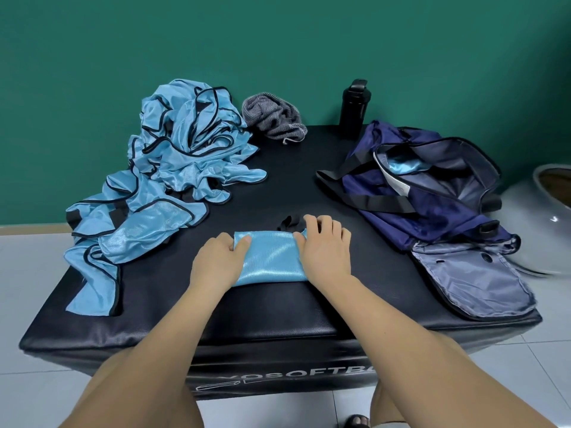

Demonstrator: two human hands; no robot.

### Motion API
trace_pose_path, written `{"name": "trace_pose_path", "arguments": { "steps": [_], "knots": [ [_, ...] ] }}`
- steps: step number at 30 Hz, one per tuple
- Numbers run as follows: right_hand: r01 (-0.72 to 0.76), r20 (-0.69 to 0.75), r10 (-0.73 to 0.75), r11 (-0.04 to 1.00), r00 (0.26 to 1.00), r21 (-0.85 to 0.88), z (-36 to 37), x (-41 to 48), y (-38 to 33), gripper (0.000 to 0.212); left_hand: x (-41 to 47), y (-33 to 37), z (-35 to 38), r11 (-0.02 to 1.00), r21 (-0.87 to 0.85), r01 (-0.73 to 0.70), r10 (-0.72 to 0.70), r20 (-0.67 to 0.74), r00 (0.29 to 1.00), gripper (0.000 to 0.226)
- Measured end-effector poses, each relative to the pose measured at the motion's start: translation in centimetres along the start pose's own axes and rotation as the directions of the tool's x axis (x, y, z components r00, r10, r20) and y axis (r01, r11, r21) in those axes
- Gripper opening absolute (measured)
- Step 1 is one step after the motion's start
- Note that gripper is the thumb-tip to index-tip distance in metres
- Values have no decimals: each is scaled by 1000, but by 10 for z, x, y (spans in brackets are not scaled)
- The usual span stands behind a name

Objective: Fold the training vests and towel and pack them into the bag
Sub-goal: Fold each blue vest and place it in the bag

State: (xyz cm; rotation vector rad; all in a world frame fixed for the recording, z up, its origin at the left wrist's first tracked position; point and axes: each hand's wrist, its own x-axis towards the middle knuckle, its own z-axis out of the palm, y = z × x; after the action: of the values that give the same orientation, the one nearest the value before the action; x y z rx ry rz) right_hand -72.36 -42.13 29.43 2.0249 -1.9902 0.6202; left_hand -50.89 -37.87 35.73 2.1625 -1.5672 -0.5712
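Head view: a folded vest (268, 261) of light-blue mesh lies flat at 6 o'clock on the black padded desk (278, 186), near its front edge. The left hand (216, 261) grips the vest's left edge, thumb on top and fingers curled at the side. The right hand (324, 245) holds the right far corner, thumb on the cloth and fingers curled over it. A black strap (289, 222) loops out from the vest's far edge. The unfolded vests (182, 149) – same blue, black trim – are heaped at 10 o'clock, trailing down toward 8. The grey towel (272, 115) sits crumpled at 12 o'clock, just beside the heap. A black bottle (353, 106) stands upright at 1 o'clock. The navy bag (426, 186) lies at 3 o'clock, mouth open – light-blue fabric (401, 166) shows inside.
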Motion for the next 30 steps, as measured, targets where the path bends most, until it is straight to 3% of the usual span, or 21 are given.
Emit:
{"name": "trace_pose_path", "arguments": {
  "steps": [6,10,13,15,17,19,20,24,27,30],
  "knots": [
    [-5,6,4,1000,1000,25,1,1,1,46,-3,16,-8,907,-403,120,-106,56,993,44],
    [-19,57,14,997,998,79,-2,1,1,47,0,15,-9,860,-504,83,-31,109,994,36],
    [-41,177,-2,970,984,239,-13,6,6,50,-1,21,-21,825,-565,20,72,141,987,33],
    [-117,261,-10,876,965,467,-31,18,13,51,-2,30,-34,818,-573,-50,158,139,978,30],
    [-235,335,-32,650,942,723,-61,36,18,45,-4,45,-49,797,-589,-129,260,143,955,30],
    [-294,393,-140,453,909,842,-95,54,21,30,-3,63,-65,777,-600,-189,356,173,918,30],
    [-302,423,-229,422,877,855,-113,63,22,27,-3,73,-73,766,-606,-213,402,194,895,30],
    [-220,497,-469,527,731,821,-175,95,38,30,1,124,-95,731,-612,-302,548,263,794,35],
    [-277,560,-505,530,656,802,-210,120,70,48,6,166,-94,677,-651,-342,613,243,752,28],
    [-271,608,-493,593,622,758,-236,146,116,37,13,209,-79,632,-687,-358,640,202,742,29]
  ]
}}
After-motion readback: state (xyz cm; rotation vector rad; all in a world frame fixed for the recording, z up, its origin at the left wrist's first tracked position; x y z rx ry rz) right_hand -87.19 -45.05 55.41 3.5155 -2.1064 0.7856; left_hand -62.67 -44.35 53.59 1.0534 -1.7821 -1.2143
